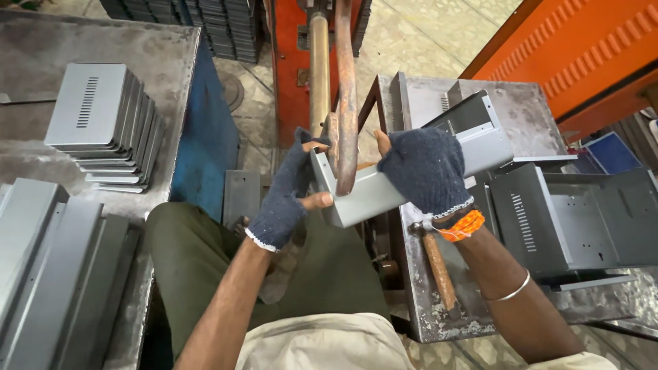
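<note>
Both my hands wear dark blue fingerless gloves and hold one grey bent sheet-metal casing (384, 188) at chest height. My left hand (288, 195) pinches its near left corner between thumb and fingers. My right hand (425, 171) lies over its top right side. The casing sits around the rusty arm (346, 103) of a machine that reaches toward me from the orange frame (288, 62). A brass-coloured rod (319, 68) runs beside that arm.
A stack of grey vented panels (103, 123) lies on the metal table (34, 62) at left, with more grey sheets (55, 267) nearer. Dark casings (576, 219) sit at right. A wooden-handled hammer (439, 267) rests on the steel bench by my right forearm.
</note>
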